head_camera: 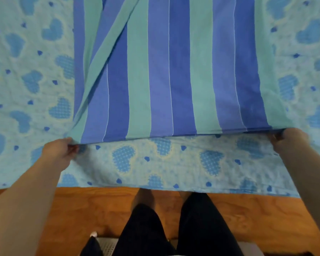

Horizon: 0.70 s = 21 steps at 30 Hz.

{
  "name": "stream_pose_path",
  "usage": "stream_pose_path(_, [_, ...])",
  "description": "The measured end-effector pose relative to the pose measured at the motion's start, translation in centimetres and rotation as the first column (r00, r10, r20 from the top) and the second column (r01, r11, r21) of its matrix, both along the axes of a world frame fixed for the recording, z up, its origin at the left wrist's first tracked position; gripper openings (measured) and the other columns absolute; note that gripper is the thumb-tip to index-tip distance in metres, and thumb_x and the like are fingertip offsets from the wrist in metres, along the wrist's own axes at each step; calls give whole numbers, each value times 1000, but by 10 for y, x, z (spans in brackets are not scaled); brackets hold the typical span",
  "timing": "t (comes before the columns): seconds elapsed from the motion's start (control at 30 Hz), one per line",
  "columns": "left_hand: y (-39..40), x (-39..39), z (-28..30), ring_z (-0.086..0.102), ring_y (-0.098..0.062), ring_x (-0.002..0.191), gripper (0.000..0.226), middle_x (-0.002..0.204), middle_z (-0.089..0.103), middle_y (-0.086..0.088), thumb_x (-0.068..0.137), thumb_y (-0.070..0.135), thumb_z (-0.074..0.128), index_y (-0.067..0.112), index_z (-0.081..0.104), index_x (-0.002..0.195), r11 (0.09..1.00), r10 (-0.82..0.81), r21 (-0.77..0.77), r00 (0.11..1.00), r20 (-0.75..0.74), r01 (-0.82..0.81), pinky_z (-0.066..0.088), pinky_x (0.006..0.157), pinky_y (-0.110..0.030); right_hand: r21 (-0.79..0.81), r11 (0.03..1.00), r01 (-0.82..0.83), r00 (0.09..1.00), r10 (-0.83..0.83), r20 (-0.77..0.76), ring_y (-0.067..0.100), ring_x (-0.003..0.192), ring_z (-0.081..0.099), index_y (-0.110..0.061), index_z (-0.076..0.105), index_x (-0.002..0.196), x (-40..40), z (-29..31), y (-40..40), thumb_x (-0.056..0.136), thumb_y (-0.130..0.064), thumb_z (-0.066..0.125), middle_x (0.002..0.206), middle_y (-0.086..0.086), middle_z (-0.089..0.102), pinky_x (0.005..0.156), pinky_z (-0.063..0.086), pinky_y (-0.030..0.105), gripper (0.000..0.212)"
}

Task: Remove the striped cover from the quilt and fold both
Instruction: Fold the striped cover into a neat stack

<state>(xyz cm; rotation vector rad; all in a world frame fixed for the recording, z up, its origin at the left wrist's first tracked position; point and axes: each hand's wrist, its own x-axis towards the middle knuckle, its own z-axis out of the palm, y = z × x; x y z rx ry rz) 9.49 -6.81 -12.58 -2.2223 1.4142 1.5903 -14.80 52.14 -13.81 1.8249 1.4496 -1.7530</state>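
Observation:
The striped cover (161, 74), in blue and teal bands, lies lengthwise down the middle of the bed, with a diagonal fold along its left side. My left hand (60, 150) pinches its near left corner. My right hand (287, 140) grips its near right corner. The near edge of the cover stretches taut between both hands. Under it spreads a light blue fabric printed with hearts (26, 80), which shows on both sides and in front of the cover; whether this is the quilt I cannot tell.
The wooden bed frame (92, 206) runs along the near edge below the heart fabric. My legs in dark trousers (174, 228) stand against it. A pale object (107, 244) lies on the floor by my feet.

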Motion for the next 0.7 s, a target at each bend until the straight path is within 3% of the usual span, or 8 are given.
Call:
stream_pose_path(0.03, [-4, 0, 5, 59, -15, 74, 13, 89, 60, -8, 100, 2, 50, 9, 55, 89, 999, -27, 41, 1000, -3, 27, 54, 46, -18, 231, 962, -144, 985, 162, -63, 37, 79, 67, -5, 72, 101, -7, 9, 1, 89, -7, 52, 91, 17, 71, 67, 57, 47, 24])
stream_pose_path(0.17, [-10, 9, 24, 58, -14, 77, 10, 89, 61, -7, 99, 2, 53, 7, 58, 92, 981, -95, 167, 995, -6, 95, 57, 54, -17, -41, 984, 174, 889, -174, -423, 23, 86, 75, -17, 75, 97, -8, 10, 9, 98, -28, 30, 98, 0, 77, 69, 56, 31, 46])
stream_pose_path(0.27, [-7, 20, 28, 54, -11, 71, 12, 79, 58, -3, 99, 2, 54, 9, 58, 90, 968, -121, 215, 992, -47, 128, 56, 55, -15, 272, 961, 41, 956, 41, -290, 18, 78, 75, -19, 75, 97, -7, 5, 11, 94, -17, 35, 92, -3, 77, 68, 58, 36, 40])
stream_pose_path(0.37, [3, 30, 20, 54, -13, 68, 21, 74, 57, -3, 96, -2, 57, 15, 54, 86, 957, -172, 235, 985, -21, 172, 56, 56, -23, 271, 962, -31, 986, 74, -149, 1, 60, 68, -9, 67, 119, -14, -20, 50, 98, -9, 41, 69, -16, 72, 52, 57, 22, 34])
stream_pose_path(0.47, [20, 34, 15, 53, -15, 67, 20, 77, 56, -6, 95, -5, 58, 13, 54, 88, 966, -143, 216, 990, -8, 141, 54, 51, -23, 209, 961, -180, 983, 169, 69, 5, 82, 63, -17, 53, 133, -21, -44, 60, 105, -9, 33, 100, -2, 66, 57, 59, 27, 35])
stream_pose_path(0.53, [36, 29, 26, 54, -15, 62, 21, 76, 55, -8, 94, -4, 60, 12, 53, 82, 975, -153, 159, 988, -17, 154, 53, 47, -19, 329, 792, -515, 852, 428, 303, 27, 126, 49, -7, 37, 147, -1, -22, 23, 104, -7, 34, 140, 18, 47, 101, 47, 34, 43])
stream_pose_path(0.6, [58, 22, 51, 57, -16, 57, 24, 76, 57, -11, 91, -4, 63, 14, 52, 79, 976, -188, 100, 980, -60, 193, 54, 50, -23, 558, 472, -683, 729, 492, 476, 37, 134, 40, -2, 40, 142, 28, 18, -28, 99, -7, 44, 144, 24, 41, 109, 30, 35, 44])
stream_pose_path(0.7, [95, 8, 114, 65, -21, 68, 25, 83, 63, -14, 90, -1, 64, 15, 49, 79, 962, -229, 106, 955, -187, 252, 52, 67, -29, 510, 316, -800, 424, 899, 107, 28, 112, 57, -11, 60, 125, 90, 92, -135, 94, -10, 54, 124, 11, 61, 96, 42, 34, 31])
